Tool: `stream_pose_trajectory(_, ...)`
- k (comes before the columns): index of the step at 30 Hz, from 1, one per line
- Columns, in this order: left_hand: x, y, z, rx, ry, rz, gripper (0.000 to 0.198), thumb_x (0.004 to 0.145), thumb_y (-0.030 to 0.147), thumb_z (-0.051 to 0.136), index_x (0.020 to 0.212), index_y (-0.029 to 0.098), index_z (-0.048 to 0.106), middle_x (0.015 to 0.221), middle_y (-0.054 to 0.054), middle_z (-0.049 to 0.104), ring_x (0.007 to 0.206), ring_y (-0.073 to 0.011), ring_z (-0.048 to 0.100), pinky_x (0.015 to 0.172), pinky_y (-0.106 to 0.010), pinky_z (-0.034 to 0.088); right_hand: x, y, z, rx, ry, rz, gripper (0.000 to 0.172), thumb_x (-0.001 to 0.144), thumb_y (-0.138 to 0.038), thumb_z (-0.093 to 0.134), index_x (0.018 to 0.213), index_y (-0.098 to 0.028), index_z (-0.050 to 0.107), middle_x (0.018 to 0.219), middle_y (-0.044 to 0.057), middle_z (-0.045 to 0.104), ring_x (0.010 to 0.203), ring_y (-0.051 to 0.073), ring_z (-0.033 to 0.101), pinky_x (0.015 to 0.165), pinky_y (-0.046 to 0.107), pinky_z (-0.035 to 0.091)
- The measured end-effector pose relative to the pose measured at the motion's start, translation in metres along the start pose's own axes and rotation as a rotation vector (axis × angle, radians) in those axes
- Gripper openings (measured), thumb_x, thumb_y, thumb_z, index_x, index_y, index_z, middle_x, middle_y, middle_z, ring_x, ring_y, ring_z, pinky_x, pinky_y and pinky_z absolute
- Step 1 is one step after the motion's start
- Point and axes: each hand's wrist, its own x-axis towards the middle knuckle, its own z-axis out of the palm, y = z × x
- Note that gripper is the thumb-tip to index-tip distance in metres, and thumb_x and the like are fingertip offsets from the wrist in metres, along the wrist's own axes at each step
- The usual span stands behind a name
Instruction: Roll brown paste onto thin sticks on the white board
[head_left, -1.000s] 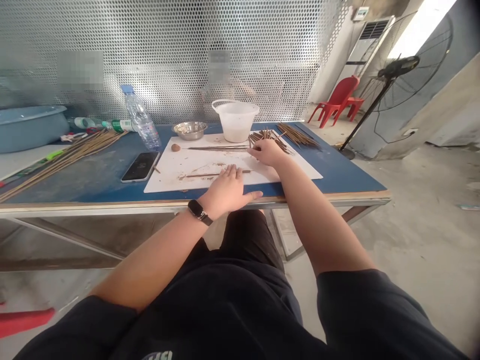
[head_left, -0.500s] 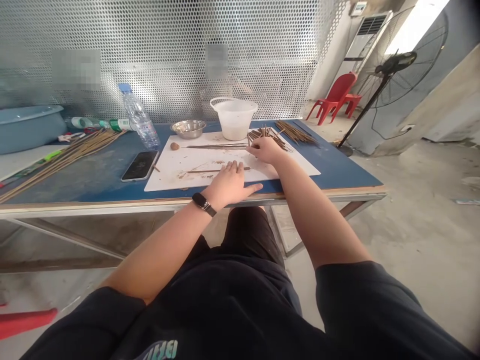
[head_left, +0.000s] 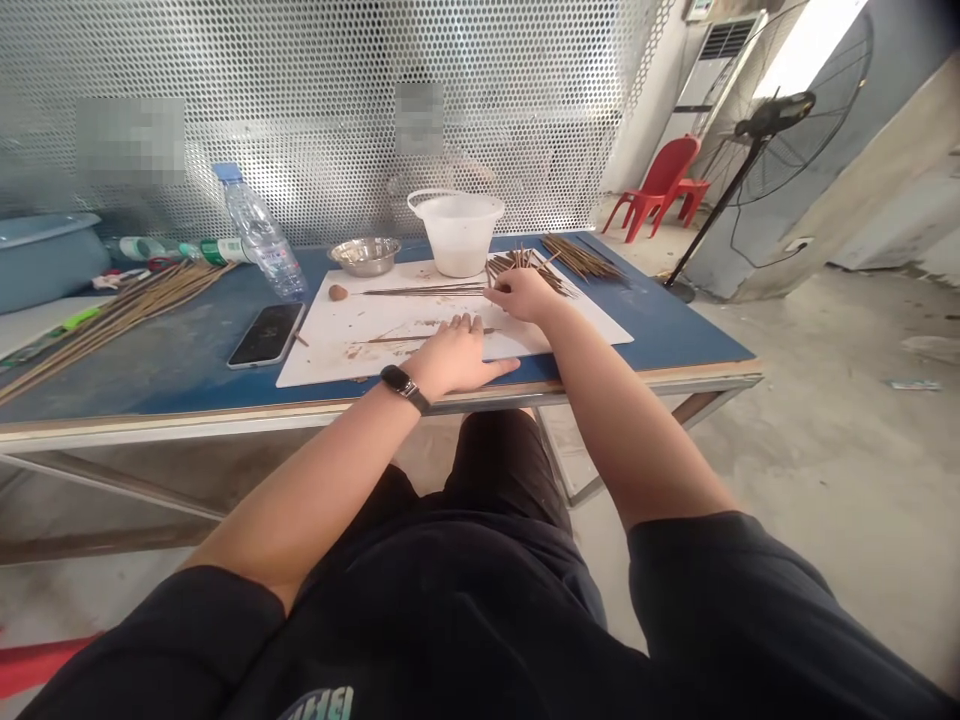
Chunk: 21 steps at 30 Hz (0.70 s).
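Note:
My left hand (head_left: 454,355) lies flat with fingers stretched out on the white board (head_left: 600,330), its fingertips on a thin brown stick (head_left: 397,338). A black watch sits on that wrist. My right hand (head_left: 521,294) reaches farther back, fingers curled at the near end of a pile of brown sticks (head_left: 540,268); what it pinches is too small to make out. A row of sticks (head_left: 420,291) lies across the board beside a small brown lump (head_left: 338,292).
A white tub (head_left: 456,233), a steel bowl (head_left: 364,255), a water bottle (head_left: 255,232) and a phone (head_left: 266,334) stand on the blue table (head_left: 675,335). Long bamboo strips (head_left: 112,315) lie at left. A fan (head_left: 772,120) and red chairs (head_left: 660,185) stand at right. A person sits behind the perforated screen.
The view has shifted slightly. My right hand has drawn a little nearer along the stick pile; my left hand stays flat on the stick.

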Motion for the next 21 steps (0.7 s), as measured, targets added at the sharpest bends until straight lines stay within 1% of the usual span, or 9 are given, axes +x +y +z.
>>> stream_pose_trajectory(2, -0.005, 0.001, -0.001, 0.024, -0.035, -0.003, 0.103, 0.11, 0.073, 0.045, 0.171, -0.009, 0.037, 0.179, -0.033, 0.038, 0.167, -0.043, 0.041, 0.135, -0.046, 0.031, 0.0, 0.0, 0.0, -0.004, 0.006, -0.005, 0.044, 0.1, -0.031, 0.07, 0.063, -0.026, 0.046, 0.065, 0.002, 0.057, 0.072, 0.02, 0.054, 0.071, 0.036, 0.039)
stream_pose_trajectory(4, -0.017, 0.004, -0.002, 0.031, -0.05, 0.002, 0.106, 0.111, 0.073, 0.045, 0.172, -0.012, 0.032, 0.18, -0.034, 0.034, 0.169, -0.0429, 0.036, 0.137, -0.046, 0.028, 0.0, 0.0, 0.001, -0.001, 0.009, -0.008, 0.044, 0.1, -0.031, 0.07, 0.063, -0.026, 0.045, 0.065, 0.002, 0.058, 0.072, 0.02, 0.054, 0.071, 0.036, 0.039)
stream_pose_trajectory(7, -0.039, 0.01, -0.002, 0.02, -0.057, 0.031, 0.106, 0.109, 0.073, 0.049, 0.174, -0.009, 0.031, 0.181, -0.033, 0.032, 0.171, -0.0435, 0.032, 0.137, -0.047, 0.029, 0.001, 0.0, 0.001, 0.017, 0.002, -0.005, 0.042, 0.1, -0.031, 0.069, 0.064, -0.025, 0.047, 0.068, 0.003, 0.062, 0.073, 0.021, 0.056, 0.072, 0.036, 0.04)
stream_pose_trajectory(10, -0.046, 0.012, -0.001, 0.019, -0.073, 0.054, 0.107, 0.108, 0.073, 0.052, 0.174, -0.009, 0.03, 0.182, -0.033, 0.027, 0.173, -0.0432, 0.027, 0.138, -0.047, 0.028, 0.001, -0.001, 0.0, 0.029, -0.006, -0.018, 0.04, 0.1, -0.031, 0.069, 0.065, -0.025, 0.05, 0.071, 0.005, 0.066, 0.075, 0.022, 0.058, 0.074, 0.036, 0.041)
stream_pose_trajectory(13, -0.032, 0.008, 0.001, 0.024, -0.062, 0.039, 0.109, 0.108, 0.073, 0.051, 0.174, -0.011, 0.028, 0.182, -0.035, 0.027, 0.173, -0.0439, 0.026, 0.139, -0.049, 0.026, 0.0, -0.002, -0.001, 0.02, -0.011, -0.009, 0.039, 0.1, -0.031, 0.069, 0.066, -0.024, 0.052, 0.071, 0.005, 0.067, 0.078, 0.022, 0.059, 0.075, 0.036, 0.041)
stream_pose_trajectory(15, -0.016, 0.004, 0.001, 0.002, -0.059, 0.016, 0.109, 0.108, 0.074, 0.051, 0.174, -0.01, 0.029, 0.181, -0.034, 0.029, 0.171, -0.0445, 0.031, 0.138, -0.049, 0.028, -0.001, -0.004, -0.002, 0.008, -0.011, 0.003, 0.038, 0.1, -0.031, 0.069, 0.066, -0.024, 0.054, 0.07, 0.004, 0.065, 0.078, 0.022, 0.058, 0.075, 0.036, 0.041)
stream_pose_trajectory(18, 0.003, 0.0, -0.002, -0.033, -0.085, 0.004, 0.103, 0.109, 0.071, 0.049, 0.174, -0.008, 0.032, 0.181, -0.031, 0.034, 0.169, -0.0424, 0.037, 0.137, -0.047, 0.03, -0.003, -0.006, -0.004, -0.014, -0.023, 0.004, 0.037, 0.1, -0.031, 0.068, 0.067, -0.023, 0.055, 0.07, 0.004, 0.063, 0.077, 0.021, 0.057, 0.076, 0.036, 0.041)
stream_pose_trajectory(19, 0.005, 0.0, -0.003, -0.04, -0.091, 0.0, 0.102, 0.11, 0.07, 0.048, 0.173, -0.008, 0.032, 0.181, -0.031, 0.034, 0.169, -0.0422, 0.037, 0.136, -0.047, 0.031, -0.003, -0.007, -0.004, -0.019, -0.029, 0.002, 0.037, 0.1, -0.032, 0.067, 0.067, -0.023, 0.054, 0.07, 0.004, 0.063, 0.076, 0.021, 0.056, 0.075, 0.036, 0.04)
stream_pose_trajectory(21, 0.001, 0.001, -0.004, -0.045, -0.096, 0.004, 0.104, 0.11, 0.071, 0.048, 0.173, -0.01, 0.031, 0.181, -0.033, 0.032, 0.169, -0.0433, 0.035, 0.137, -0.049, 0.03, -0.003, -0.007, -0.004, -0.019, -0.034, -0.009, 0.039, 0.101, -0.032, 0.067, 0.066, -0.024, 0.052, 0.07, 0.003, 0.061, 0.075, 0.02, 0.055, 0.073, 0.035, 0.039)
